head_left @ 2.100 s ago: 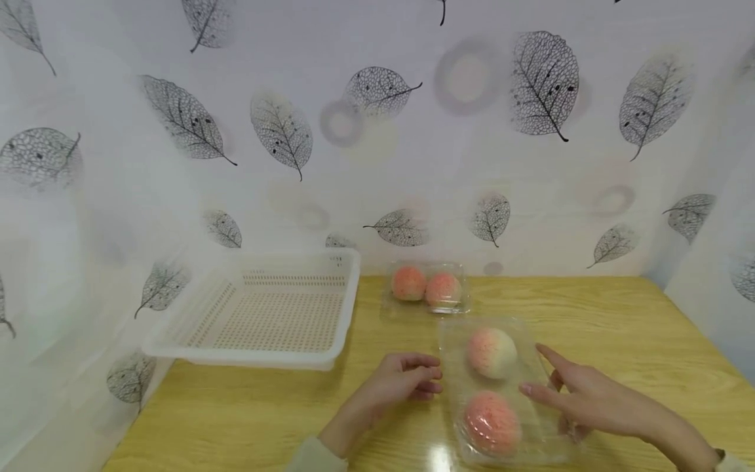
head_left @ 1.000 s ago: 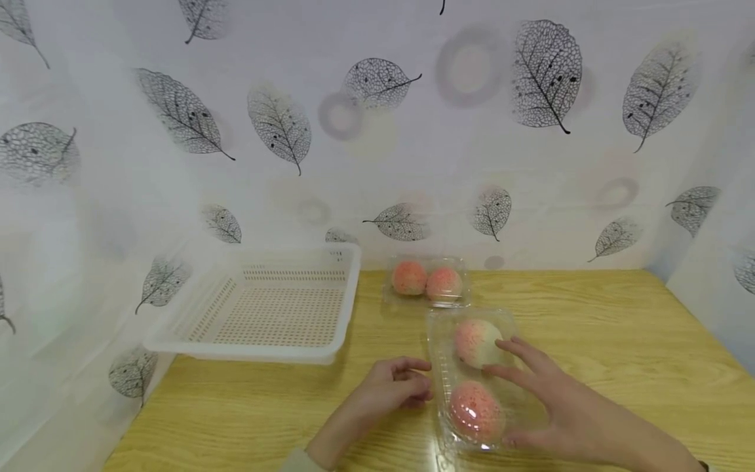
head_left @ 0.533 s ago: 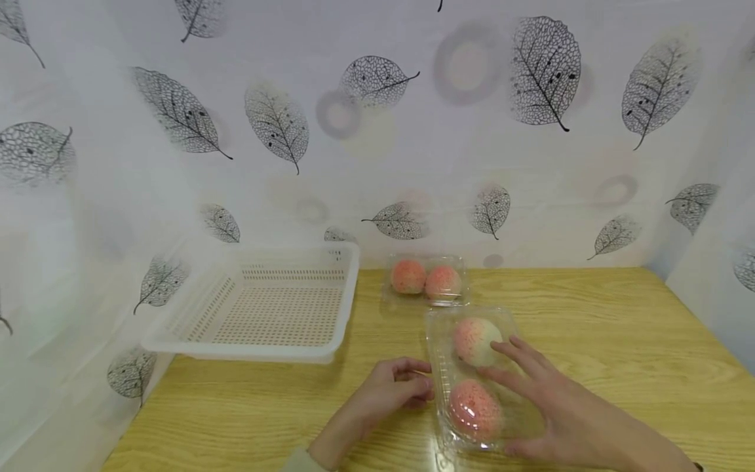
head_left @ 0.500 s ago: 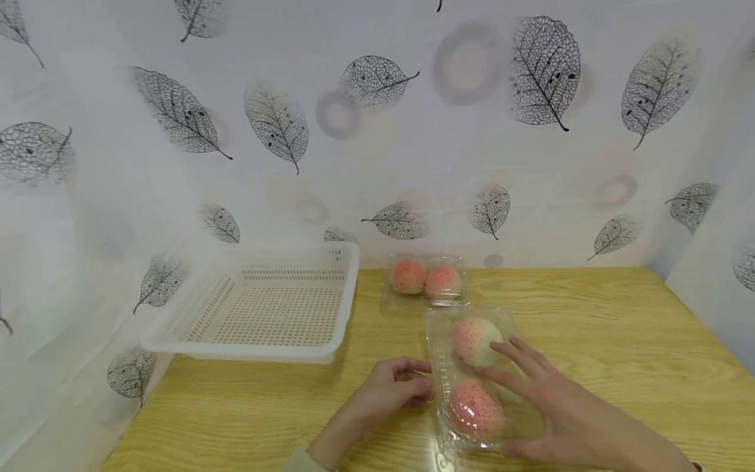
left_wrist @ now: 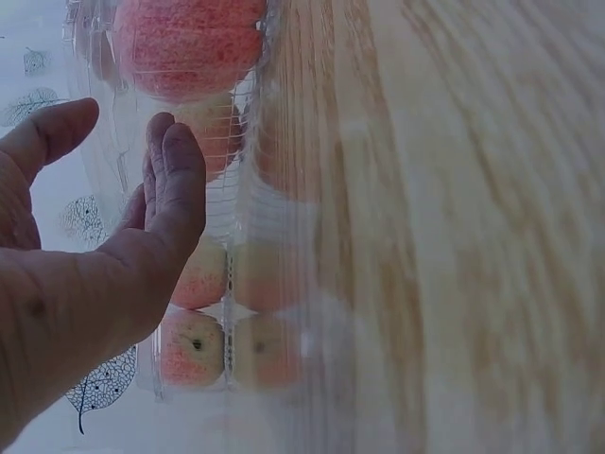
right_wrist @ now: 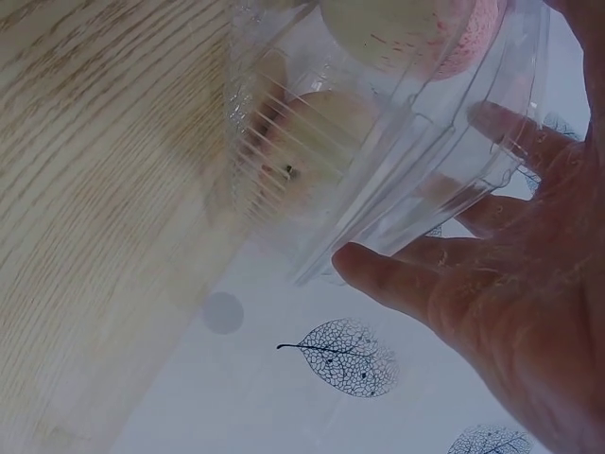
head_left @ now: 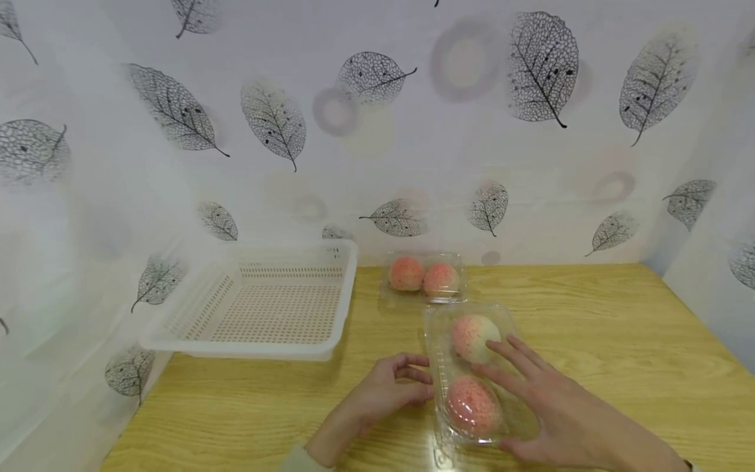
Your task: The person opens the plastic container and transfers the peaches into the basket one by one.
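Note:
A clear plastic clamshell box (head_left: pixel 444 367) lies on the table between my hands. Inside are a pale pink peach (head_left: pixel 475 337) at the far end and a redder peach (head_left: pixel 473 405) at the near end. My left hand (head_left: pixel 383 393) is at the box's left side, fingertips right at its edge, fingers loosely bent; the left wrist view shows thumb and fingers apart with nothing pinched. Spread over the box's right side, my right hand (head_left: pixel 560 400) touches the lid (right_wrist: pixel 406 161) with its fingertips. The right wrist view shows those fingers extended along the lid's edge.
Behind this box, near the cloth backdrop, stands a second clear box (head_left: pixel 460 293) holding two peaches (head_left: pixel 406 273). A white perforated plastic basket (head_left: pixel 336 341) sits at the back left of the wooden table (head_left: pixel 590 328). Leaf-patterned cloth (head_left: pixel 377 144) encloses the table's back and sides.
From two seconds to one second ago, my right hand moved from the box's right edge onto its lid, and the box shifted slightly left. Since then both hands have stayed nearly still.

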`<state>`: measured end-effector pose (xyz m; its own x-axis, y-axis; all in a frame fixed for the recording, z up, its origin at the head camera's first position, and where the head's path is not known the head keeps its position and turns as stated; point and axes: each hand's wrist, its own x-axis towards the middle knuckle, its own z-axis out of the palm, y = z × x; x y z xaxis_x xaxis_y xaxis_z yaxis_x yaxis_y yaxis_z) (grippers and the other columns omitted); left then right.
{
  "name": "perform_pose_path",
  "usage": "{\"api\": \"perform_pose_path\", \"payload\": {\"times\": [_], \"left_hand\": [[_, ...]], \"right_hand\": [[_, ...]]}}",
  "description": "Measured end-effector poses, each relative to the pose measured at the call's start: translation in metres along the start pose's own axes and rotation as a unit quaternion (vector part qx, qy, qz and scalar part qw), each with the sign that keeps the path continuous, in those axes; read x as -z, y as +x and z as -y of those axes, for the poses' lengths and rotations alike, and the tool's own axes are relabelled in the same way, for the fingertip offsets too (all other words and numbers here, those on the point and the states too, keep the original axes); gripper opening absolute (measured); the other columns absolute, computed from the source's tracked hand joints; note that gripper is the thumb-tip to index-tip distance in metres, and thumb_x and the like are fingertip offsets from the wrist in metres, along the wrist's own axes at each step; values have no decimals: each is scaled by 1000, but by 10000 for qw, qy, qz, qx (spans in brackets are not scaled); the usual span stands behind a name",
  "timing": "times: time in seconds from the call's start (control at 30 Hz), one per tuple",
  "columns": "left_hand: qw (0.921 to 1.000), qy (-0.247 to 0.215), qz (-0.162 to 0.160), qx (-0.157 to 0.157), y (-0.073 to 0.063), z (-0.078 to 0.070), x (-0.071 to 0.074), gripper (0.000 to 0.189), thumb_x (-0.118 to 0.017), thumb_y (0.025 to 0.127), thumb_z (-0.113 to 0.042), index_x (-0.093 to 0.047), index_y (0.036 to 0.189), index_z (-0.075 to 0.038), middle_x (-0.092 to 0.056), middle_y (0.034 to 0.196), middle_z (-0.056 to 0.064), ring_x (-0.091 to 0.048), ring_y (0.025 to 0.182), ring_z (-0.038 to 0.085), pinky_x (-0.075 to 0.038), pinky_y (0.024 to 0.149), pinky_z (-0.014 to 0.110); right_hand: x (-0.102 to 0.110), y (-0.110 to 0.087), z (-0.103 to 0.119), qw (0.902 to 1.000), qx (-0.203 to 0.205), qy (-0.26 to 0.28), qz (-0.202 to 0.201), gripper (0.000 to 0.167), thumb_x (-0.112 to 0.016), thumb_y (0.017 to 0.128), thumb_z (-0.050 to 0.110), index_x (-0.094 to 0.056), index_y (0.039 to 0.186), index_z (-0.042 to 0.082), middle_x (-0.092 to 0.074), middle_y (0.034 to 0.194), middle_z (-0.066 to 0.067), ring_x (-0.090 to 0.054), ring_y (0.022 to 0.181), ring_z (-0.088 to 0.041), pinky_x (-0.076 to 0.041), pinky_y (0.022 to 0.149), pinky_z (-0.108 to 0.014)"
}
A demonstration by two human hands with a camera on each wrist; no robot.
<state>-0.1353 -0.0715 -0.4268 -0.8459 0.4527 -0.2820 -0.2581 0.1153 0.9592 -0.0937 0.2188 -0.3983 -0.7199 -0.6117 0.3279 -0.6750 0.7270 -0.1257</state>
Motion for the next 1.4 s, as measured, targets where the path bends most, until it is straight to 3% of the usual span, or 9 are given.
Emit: {"api": "perform_pose_path", "payload": {"times": [0.1,0.23,0.3,0.37,0.47,0.67,0.93,1.2,1.4], "left_hand": [[9998,101,175,-35,-2,-1,2,53,-74,89,-7,-54,138,-6,-65,119,10,-67,101,17,-57,91,32],[9987,98,496,-15,-5,-1,3,62,-76,88,-3,-48,144,-9,-62,125,10,-67,109,22,-57,94,36],[9977,89,668,22,-6,-1,4,69,-77,86,0,-45,146,-11,-60,127,10,-68,110,23,-58,94,37],[9964,112,840,75,-8,0,4,77,-77,84,2,-41,150,-13,-58,129,9,-68,111,23,-59,94,38],[9944,250,1024,113,-11,0,5,84,-78,83,-1,-35,154,-16,-56,131,8,-68,110,21,-59,94,39],[9920,373,1206,51,-12,1,6,81,-77,86,-2,-34,154,-13,-56,129,8,-67,111,20,-58,95,37],[9996,76,275,-6,3,4,6,38,-66,97,-12,-57,133,-1,-67,111,11,-68,97,17,-60,90,36],[9997,-171,-170,41,14,3,2,33,-62,102,-17,-60,128,4,-70,103,10,-69,89,14,-61,88,35],[9987,-296,-364,212,16,2,-1,31,-58,104,-17,-60,127,4,-69,103,7,-68,86,12,-61,84,31]], "right_hand": [[0,0,1,10000,-3,-71,1,103,-90,65,51,-40,154,41,-41,162,-4,-27,155,-17,-58,92,-52],[1,0,4,9998,-154,20,106,104,-90,65,49,-37,155,44,-39,164,-2,-30,155,-19,-56,94,-53],[1,0,6,9996,-226,105,148,105,-89,66,47,-35,156,44,-38,165,-3,-31,154,-21,-45,113,-45],[0,0,8,9996,-227,73,144,106,-88,67,47,-34,157,44,-38,165,-4,-28,156,-20,-21,128,-34],[-1,2,11,9999,-121,-95,51,105,-87,68,48,-34,158,41,-41,163,-6,-27,156,-21,14,122,-14],[-3,5,14,9976,116,-668,-163,95,-84,69,58,-46,153,33,-47,159,-4,-43,147,-33,15,124,-18],[-3,10,16,9940,417,-974,-262,86,-83,70,58,-56,144,21,-54,153,-7,-54,138,-38,14,126,-21],[-3,10,17,9943,377,-968,-234,86,-83,71,58,-55,145,24,-56,151,-8,-54,138,-37,5,129,-27],[-3,9,17,9942,380,-970,-270,86,-84,69,57,-57,143,22,-59,148,-9,-56,136,-36,13,126,-20]]}}
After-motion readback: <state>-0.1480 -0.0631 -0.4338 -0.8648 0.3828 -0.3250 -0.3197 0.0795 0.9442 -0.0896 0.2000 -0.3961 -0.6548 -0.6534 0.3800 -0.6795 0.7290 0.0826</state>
